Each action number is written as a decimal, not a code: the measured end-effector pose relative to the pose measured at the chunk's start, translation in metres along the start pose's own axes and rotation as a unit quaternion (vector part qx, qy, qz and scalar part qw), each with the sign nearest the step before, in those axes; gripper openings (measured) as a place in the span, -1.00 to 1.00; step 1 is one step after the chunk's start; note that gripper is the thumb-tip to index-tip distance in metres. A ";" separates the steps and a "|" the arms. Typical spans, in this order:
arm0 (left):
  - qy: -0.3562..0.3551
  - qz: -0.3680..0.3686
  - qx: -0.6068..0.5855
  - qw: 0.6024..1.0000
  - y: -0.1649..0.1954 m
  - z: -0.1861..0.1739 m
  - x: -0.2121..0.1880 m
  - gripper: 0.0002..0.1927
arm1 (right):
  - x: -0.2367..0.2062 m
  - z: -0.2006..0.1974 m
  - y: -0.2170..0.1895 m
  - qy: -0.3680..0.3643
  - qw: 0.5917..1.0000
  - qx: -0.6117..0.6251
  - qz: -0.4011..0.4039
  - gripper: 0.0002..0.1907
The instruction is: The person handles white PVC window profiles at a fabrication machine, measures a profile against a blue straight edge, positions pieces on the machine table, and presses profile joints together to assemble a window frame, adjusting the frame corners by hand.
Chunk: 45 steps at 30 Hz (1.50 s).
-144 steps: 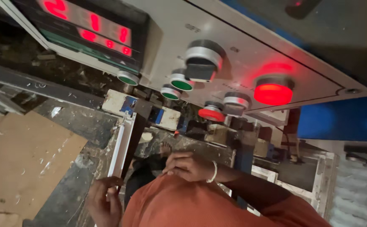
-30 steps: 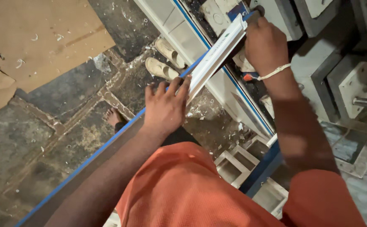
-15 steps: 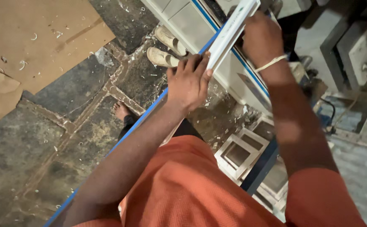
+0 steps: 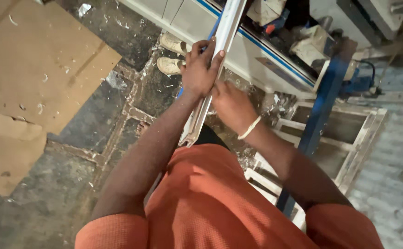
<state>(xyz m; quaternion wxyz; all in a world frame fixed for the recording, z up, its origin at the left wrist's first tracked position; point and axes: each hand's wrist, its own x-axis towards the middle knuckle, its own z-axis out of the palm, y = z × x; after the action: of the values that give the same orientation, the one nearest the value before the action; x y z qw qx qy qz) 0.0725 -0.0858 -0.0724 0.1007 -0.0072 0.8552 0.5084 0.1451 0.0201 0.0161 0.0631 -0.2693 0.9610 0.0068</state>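
A long white profile strip (image 4: 229,27) runs from the top middle down toward my body, ending near my orange shirt. My left hand (image 4: 200,67) wraps around it about halfway along. Just below, my right hand (image 4: 231,106), with a white band at the wrist, grips the same strip from the right side. The strip's lower end (image 4: 190,138) is partly hidden behind my left forearm.
A white machine bed with a blue stripe (image 4: 266,44) crosses the top. A blue steel leg (image 4: 319,115) stands at right beside white frames (image 4: 349,138). A pair of pale shoes (image 4: 171,55) lies on the dusty floor. Cardboard sheets (image 4: 35,69) cover the floor at left.
My right hand has slid down the strip from the machine to just below my left hand. The strip now stands steeper and closer to my body. The view has shifted.
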 end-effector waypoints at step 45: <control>0.079 0.031 0.131 0.988 0.016 -0.003 0.002 -0.56 | 0.155 -0.043 0.242 0.174 0.983 -0.026 -0.056 -0.92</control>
<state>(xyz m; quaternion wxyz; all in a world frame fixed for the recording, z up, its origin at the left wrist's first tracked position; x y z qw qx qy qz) 0.0678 -0.0810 -0.0576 0.0170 -0.0071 0.9193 0.3931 -0.1164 0.1446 0.0343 -0.1123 -0.3211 0.9402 -0.0183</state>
